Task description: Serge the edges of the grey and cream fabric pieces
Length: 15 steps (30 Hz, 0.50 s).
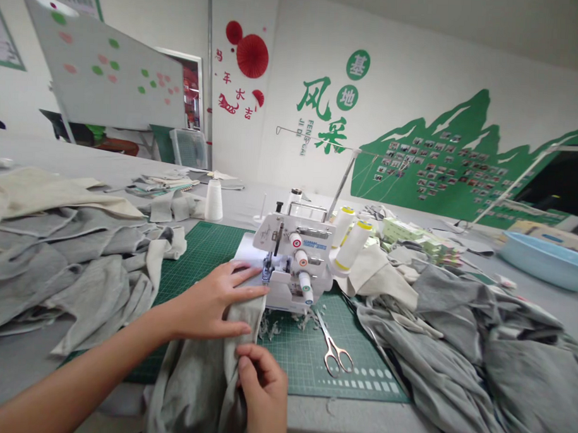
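Note:
A white overlock sewing machine [292, 261] stands on a green cutting mat [307, 362], with thread cones on top. My left hand [210, 299] reaches across from the left, its fingers spread around a grey knit fabric [202, 378] just in front of the presser foot. Lower down, my right hand [264, 386] pinches an edge of the same fabric near the table's front. Steel scissors [332, 350] lie on the mat to the right of both hands, beside fabric trimmings [270, 326].
Heaps of grey and cream fabric [64, 265] lie left of the mat, with more grey cloth [455, 348] on the right. A white thread cone [214, 200] stands behind the mat. Paper packets [412, 232] and a pale blue basin [548, 260] sit further back right.

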Each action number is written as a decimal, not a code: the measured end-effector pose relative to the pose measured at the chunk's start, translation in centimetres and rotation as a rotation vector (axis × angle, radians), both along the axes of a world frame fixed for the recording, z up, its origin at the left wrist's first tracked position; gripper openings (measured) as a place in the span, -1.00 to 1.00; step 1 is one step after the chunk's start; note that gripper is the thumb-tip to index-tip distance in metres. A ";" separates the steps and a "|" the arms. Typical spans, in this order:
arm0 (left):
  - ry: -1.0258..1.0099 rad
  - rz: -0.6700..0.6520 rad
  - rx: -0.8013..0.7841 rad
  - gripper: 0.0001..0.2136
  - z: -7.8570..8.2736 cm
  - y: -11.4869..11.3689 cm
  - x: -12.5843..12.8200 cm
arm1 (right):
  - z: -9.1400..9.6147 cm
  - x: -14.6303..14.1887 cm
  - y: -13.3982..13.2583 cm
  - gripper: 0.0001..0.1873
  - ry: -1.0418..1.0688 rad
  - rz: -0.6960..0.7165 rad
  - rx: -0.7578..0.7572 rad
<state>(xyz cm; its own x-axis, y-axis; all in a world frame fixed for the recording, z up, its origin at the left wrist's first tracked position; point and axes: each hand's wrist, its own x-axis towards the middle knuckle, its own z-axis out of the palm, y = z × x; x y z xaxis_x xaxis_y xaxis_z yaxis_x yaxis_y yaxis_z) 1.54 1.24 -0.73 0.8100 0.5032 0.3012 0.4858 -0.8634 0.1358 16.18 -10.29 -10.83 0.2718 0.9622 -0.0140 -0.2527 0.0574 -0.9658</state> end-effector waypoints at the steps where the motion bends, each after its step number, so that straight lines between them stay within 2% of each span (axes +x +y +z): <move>1: 0.007 -0.005 -0.001 -0.37 0.1 0.2 0.0 | 0.0 0.0 0.0 -0.77 0.012 0.002 -0.001; 6: 0.016 -0.021 -0.032 -0.42 0.2 1.4 -0.1 | 0.6 -0.5 0.4 -0.76 0.028 -0.058 0.008; 9: -0.037 0.015 -0.023 -0.48 -0.7 0.9 -0.7 | 0.6 -1.2 0.6 -0.70 0.045 -0.104 0.006; 10: -0.078 0.067 -0.007 -0.50 -1.2 0.3 -1.2 | 0.5 -1.4 0.6 -0.70 0.062 -0.105 0.011; 12: -0.202 0.267 0.030 -0.54 -2.5 -1.4 -2.7 | 0.2 -1.8 0.6 -0.75 0.092 -0.119 0.028; 15: -0.293 0.714 -0.033 -0.47 -4.4 -4.7 -5.2 | -0.4 -2.2 0.5 -0.85 0.099 -0.153 0.049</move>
